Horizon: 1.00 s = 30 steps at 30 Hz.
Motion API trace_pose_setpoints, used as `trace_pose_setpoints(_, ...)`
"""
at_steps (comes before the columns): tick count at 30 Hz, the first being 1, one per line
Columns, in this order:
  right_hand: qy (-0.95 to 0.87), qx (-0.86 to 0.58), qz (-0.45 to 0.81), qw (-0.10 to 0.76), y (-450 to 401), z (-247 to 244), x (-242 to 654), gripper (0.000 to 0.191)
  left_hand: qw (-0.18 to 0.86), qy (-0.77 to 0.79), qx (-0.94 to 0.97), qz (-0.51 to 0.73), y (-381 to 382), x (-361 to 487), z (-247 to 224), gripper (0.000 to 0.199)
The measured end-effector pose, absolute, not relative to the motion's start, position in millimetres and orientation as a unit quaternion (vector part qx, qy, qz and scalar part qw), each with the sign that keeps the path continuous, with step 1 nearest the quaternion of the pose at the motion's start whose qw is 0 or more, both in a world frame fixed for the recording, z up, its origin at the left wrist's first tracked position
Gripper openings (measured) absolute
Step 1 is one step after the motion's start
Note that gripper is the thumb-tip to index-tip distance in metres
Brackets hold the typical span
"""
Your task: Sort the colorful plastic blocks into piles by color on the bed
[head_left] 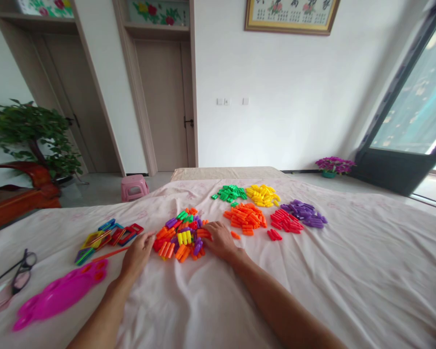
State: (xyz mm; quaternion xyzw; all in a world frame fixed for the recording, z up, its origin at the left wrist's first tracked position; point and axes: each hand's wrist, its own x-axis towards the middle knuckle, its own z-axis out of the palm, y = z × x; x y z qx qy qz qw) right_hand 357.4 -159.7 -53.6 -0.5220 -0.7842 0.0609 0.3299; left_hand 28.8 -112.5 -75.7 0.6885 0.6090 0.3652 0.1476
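Observation:
A mixed pile of orange, purple, green, red and yellow plastic pieces (184,236) lies on the pale cloth between my hands. At its right edge, my right hand (220,239) has its fingers bent over orange pieces; whether it grips one is unclear. My left hand (139,247) rests at the pile's left side, fingers curled, their tips partly hidden. Beyond and to the right are single-colour heaps: green (231,193), yellow (263,195), orange (247,216), red (286,221) and purple (305,213).
Left of my left hand lie coloured magnetic-looking frames (111,236), a pink plastic tray (60,294) and black glasses (24,271). A pink stool (134,188) stands beyond the cloth-covered surface (312,291). A potted purple flower (334,166) is at the back right.

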Motion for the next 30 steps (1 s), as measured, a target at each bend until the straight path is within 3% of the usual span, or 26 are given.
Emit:
trace_pose_setpoints(3, -0.777, -0.533, 0.065, 0.328, -159, -55, 352, 0.029, 0.164, 0.600, 0.698, 0.354, -110, 29, -77, 0.047)
trace_pose_setpoints(8, -0.752, -0.527, 0.039, 0.395, -149, -56, 363, 0.029, 0.185, 0.601, 0.689, 0.360, -102, 25, -83, 0.049)
trace_pose_setpoints(20, -0.505, -0.731, -0.125, 0.442, -128, -44, 469, 0.036, 0.191, 0.603, 0.694, 0.344, -92, 23, -87, 0.042)
trace_pose_setpoints(25, -0.536, -0.684, -0.153, 0.470, -132, -46, 455, 0.032, 0.185, 0.611, 0.689, 0.341, -90, 22, -87, 0.042)
trace_pose_setpoints(30, -0.688, -0.576, -0.092, 0.432, -143, -45, 403, 0.022, 0.175, 0.612, 0.695, 0.336, -88, 21, -92, 0.042)
